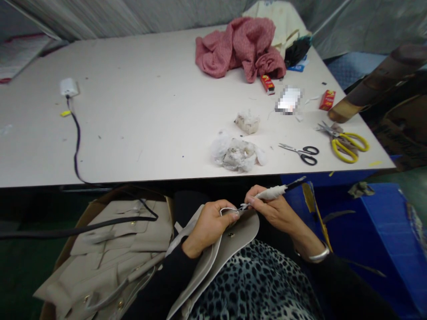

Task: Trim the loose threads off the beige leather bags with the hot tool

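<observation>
A beige bag (238, 238) with a flap and a small metal fitting rests across my lap. My left hand (213, 222) pinches its upper edge, and a loop of white cord (229, 209) shows beside the thumb. In my right hand (270, 209) is a slim tool with a white-wrapped handle (271, 192), its dark end pointing up and right. The tool's thin metal tip reaches the bag edge close to my left fingertips. Exactly what the tip touches is too small to tell.
Black-handled scissors (302, 153), yellow-handled scissors (347, 142) and crumpled plastic (236, 153) lie on the table (140, 111). Farther back is red cloth (240, 49). A carton (170, 202) of beige bags stands left, a blue bin (383, 222) right. A black cable (77, 142) crosses the left side.
</observation>
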Motion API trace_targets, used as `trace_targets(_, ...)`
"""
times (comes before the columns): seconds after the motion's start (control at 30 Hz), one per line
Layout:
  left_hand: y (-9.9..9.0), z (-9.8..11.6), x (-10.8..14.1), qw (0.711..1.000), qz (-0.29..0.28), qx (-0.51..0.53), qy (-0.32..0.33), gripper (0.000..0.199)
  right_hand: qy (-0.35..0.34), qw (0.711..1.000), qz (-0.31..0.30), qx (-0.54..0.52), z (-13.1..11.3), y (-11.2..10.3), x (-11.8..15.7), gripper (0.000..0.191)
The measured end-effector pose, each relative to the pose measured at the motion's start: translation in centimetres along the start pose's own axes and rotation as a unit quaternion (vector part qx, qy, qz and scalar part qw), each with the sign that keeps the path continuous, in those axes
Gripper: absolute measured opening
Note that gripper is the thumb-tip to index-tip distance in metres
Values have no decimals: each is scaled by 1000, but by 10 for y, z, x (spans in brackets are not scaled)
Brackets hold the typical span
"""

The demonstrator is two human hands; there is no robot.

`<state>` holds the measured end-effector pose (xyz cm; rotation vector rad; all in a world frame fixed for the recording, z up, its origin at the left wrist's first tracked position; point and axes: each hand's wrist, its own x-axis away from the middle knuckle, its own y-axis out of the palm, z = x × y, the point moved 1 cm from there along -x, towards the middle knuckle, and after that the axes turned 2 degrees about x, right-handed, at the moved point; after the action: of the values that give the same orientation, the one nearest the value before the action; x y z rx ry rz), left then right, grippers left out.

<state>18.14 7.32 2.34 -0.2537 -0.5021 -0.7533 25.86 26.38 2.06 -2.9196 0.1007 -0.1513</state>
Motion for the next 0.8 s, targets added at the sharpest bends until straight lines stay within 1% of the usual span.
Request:
trace_targets(0.1,1,-4,-1,1000,1,18,4,16,-22,999,-36,34,-7,-2,-6,18)
trace_targets(0.2,2,-10,-3,999,-1,37,6,18,-37,996,-55,62,-10,-1,-11,18)
trace_targets(0.27,3,-14,-4,999,-2,47,-1,16,-41,995,-63,64,-9,3,-13,19)
trace_targets(0.33,2,-17,-6,999,-2,54,-4,16,-38,997,-53,49,-4,7,-14,23)
trace_targets(0.4,0,-19,-8,998,1,61,-1,17,-31,999,-1,13,3,10,-17,30)
trace_targets(0.47,-3,-20,-10,997,9,76,0,21,-26,995,96,-27,10,9,-23,36)
trace_targets(0.53,-6,-20,-11,995,26,100,-2,25,-35,976,212,-48,15,5,-32,35)
trace_targets(0.6,-9,-21,-13,992,41,122,-5,28,-59,953,294,-39,18,0,-43,28)
trace_targets(0.67,-11,-23,-14,989,53,134,-8,30,-91,941,327,-6,19,-5,-53,24)
trace_targets(0.8,-16,-29,-16,982,66,175,-19,35,-127,934,329,51,23,-8,-67,23)
